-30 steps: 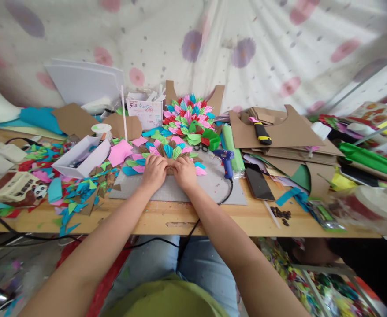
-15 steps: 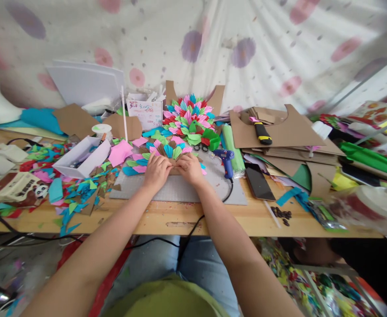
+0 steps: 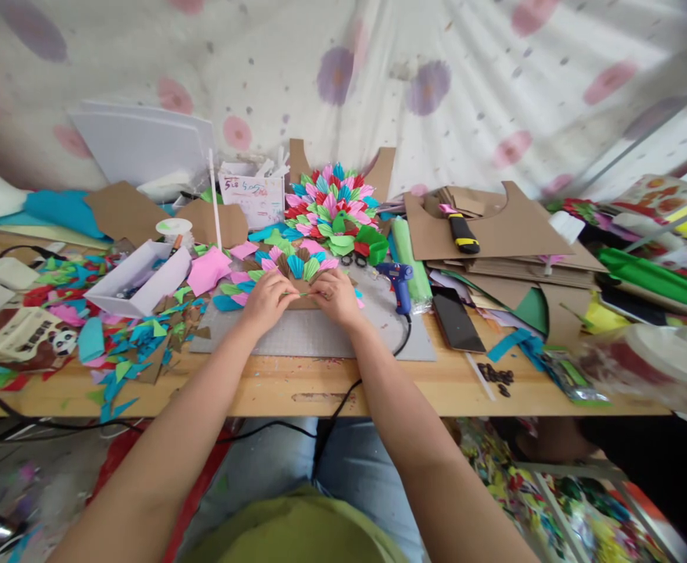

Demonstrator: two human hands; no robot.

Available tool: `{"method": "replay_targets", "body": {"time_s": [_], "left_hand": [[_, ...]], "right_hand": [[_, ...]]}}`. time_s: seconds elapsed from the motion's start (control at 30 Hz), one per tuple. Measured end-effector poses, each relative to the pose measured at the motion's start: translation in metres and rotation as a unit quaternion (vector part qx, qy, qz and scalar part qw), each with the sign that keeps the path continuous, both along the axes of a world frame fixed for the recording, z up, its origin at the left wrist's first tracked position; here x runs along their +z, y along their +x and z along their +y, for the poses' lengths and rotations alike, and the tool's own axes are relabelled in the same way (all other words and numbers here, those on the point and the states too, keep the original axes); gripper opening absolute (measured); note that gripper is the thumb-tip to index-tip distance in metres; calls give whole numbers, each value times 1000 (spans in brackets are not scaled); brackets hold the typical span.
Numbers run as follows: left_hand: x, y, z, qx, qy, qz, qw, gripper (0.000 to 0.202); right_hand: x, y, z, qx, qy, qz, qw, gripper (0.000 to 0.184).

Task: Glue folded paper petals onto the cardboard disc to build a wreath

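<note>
My left hand (image 3: 269,301) and my right hand (image 3: 335,295) meet fingertip to fingertip over the middle of the table, both pinched closed. A thin, greenish sliver, seemingly crepe paper (image 3: 304,294), stretches between their fingertips; most of it is hidden. Just beyond them fans a half-ring of pleated paper petals (image 3: 295,266) in blue, green, pink and brown, laid on a piece of brown cardboard (image 3: 301,304). Under it lies a grey cutting mat (image 3: 285,341). Right of my right hand, a blue glue gun (image 3: 401,285) rests on the mat.
A fuller petal-covered piece (image 3: 332,199) stands behind. To the left are a white box (image 3: 139,283) and paper scraps (image 3: 135,344). Stacked cardboard (image 3: 519,262) with a yellow-black cutter (image 3: 464,233), and a phone (image 3: 457,319), lie to the right. The glue gun's cord crosses the table edge.
My left hand has shifted slightly left, and the fingertips are a little farther apart, with a greenish sliver showing between them. The camera view has shifted slightly.
</note>
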State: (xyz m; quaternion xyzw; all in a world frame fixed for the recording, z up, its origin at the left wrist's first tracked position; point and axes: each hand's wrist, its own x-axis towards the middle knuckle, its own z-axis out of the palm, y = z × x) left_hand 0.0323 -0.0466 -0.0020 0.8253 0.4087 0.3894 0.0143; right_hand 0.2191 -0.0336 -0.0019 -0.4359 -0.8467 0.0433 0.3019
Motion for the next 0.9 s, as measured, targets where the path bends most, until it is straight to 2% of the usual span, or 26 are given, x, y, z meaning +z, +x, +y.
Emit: {"method": "replay_targets", "body": {"time_s": [0.2,0.33,0.43,0.5,0.6,0.67,0.8,0.9], "left_hand": [[-1,-6,1,30,-16,-63,997,21],[2,-7,-2,5,-42,-63,997,14],[4,-11,-4,8,-26,-83,996,13],[5,-15,-4,51,6,-127,991,14],[2,-21,-3,140,51,-209,967,15],[-1,-20,-2,159,34,-243,956,14],[-6,-6,-2,93,-85,-302,945,19],[-8,2,-2,41,-134,-326,935,22]], "right_hand": [[1,2,-1,14,-3,23,1000,7],[-1,5,0,15,-12,45,999,7],[-3,6,1,6,-8,62,998,6],[-3,7,1,-10,-5,68,998,6],[-3,5,-2,-47,-5,69,997,8],[-1,2,-5,-67,-2,59,996,10],[3,-8,-12,-81,19,37,996,13],[4,-13,-16,-84,37,40,995,16]]}}
